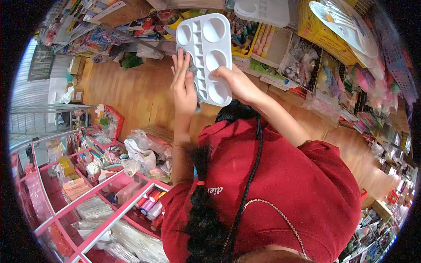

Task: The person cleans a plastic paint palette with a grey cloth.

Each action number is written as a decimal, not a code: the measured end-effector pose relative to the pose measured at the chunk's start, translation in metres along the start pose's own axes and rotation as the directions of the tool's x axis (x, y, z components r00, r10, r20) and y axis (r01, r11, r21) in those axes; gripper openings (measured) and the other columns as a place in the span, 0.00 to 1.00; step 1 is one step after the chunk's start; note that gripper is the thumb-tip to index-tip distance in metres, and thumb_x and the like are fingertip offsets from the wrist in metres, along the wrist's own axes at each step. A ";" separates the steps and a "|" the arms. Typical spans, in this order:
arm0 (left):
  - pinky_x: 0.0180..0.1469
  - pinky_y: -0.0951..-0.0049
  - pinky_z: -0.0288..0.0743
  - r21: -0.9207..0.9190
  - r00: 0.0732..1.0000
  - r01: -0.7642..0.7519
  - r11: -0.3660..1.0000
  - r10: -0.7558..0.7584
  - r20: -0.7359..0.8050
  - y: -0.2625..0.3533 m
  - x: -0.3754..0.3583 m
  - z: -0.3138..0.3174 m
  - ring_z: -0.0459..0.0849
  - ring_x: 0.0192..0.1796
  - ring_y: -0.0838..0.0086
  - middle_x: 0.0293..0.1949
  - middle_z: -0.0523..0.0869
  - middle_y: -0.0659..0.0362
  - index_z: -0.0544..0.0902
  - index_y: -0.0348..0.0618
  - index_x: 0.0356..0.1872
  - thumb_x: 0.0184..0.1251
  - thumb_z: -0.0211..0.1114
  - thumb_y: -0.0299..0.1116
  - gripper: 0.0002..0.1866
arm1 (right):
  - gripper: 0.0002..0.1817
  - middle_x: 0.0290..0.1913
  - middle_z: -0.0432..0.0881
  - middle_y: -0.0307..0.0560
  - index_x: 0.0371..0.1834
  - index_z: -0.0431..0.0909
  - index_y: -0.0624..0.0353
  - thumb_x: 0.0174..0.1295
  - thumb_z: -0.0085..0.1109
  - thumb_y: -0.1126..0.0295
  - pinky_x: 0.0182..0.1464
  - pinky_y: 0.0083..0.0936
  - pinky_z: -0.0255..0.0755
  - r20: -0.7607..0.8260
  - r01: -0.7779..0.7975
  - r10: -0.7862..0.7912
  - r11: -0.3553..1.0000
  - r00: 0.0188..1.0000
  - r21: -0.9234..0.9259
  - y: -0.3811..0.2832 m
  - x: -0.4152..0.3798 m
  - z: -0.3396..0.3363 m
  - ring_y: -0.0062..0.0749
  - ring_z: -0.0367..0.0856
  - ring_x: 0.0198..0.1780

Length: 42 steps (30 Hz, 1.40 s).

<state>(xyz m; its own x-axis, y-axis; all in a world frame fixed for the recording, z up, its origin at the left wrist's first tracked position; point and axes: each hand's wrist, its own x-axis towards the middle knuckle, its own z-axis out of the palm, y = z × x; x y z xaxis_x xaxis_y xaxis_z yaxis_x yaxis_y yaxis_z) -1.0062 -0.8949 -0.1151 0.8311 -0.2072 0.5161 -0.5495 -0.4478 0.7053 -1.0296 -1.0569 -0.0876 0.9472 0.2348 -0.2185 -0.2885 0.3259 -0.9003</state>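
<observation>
A white plastic paint palette [199, 52], with round wells and a row of small slanted compartments, is held up in front of me. My right hand [237, 83] grips its right edge, the thumb lying over a round well on the top face. Against the left edge, my left hand [183, 85] presses a grey cloth [193, 70], its fingers stretched along it. Part of the cloth is hidden behind that hand and the palette.
Another white palette [263, 12] lies on the goods ahead. Oval white palettes [344, 28] rest on a yellow box [326, 37] at the right. Pink-edged glass display compartments [94, 190] stand at the lower left. Wooden flooring [131, 96] shows between the shelves.
</observation>
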 end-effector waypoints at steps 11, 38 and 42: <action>0.56 0.67 0.68 0.052 0.941 0.288 0.956 -0.273 -0.201 -0.004 0.052 -0.016 0.80 0.52 0.61 0.48 0.82 0.46 0.79 0.32 0.47 0.71 0.50 0.41 0.20 | 0.23 0.47 0.76 0.48 0.51 0.71 0.70 0.54 0.53 0.66 0.49 0.21 0.69 0.211 -0.102 0.130 0.985 0.969 -0.139 0.026 -0.007 0.006 0.27 0.73 0.45; 0.58 0.63 0.67 0.086 0.973 0.217 0.972 -0.222 0.058 0.027 -0.046 0.014 0.74 0.58 0.54 0.54 0.76 0.44 0.82 0.45 0.49 0.60 0.62 0.28 0.15 | 0.15 0.32 0.79 0.46 0.37 0.74 0.68 0.58 0.46 0.66 0.42 0.26 0.70 -0.303 0.157 -0.212 0.968 0.929 -0.196 0.023 0.019 -0.029 0.29 0.75 0.36; 0.51 0.67 0.67 0.292 0.988 0.119 0.949 -0.084 -0.129 0.025 -0.041 0.010 0.72 0.48 0.61 0.43 0.72 0.54 0.84 0.48 0.46 0.55 0.64 0.24 0.16 | 0.30 0.46 0.78 0.50 0.54 0.69 0.66 0.66 0.43 0.46 0.52 0.27 0.67 -0.133 0.042 -0.074 0.972 0.988 -0.231 0.024 0.005 -0.007 0.30 0.74 0.47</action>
<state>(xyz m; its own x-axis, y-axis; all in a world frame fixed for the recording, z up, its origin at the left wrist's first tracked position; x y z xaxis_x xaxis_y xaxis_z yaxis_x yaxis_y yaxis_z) -1.0534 -0.9067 -0.1233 0.8563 -0.0548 0.5136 -0.3981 -0.7036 0.5886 -1.0305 -1.0541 -0.1134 0.9762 0.0861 -0.1992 -0.2083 0.1149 -0.9713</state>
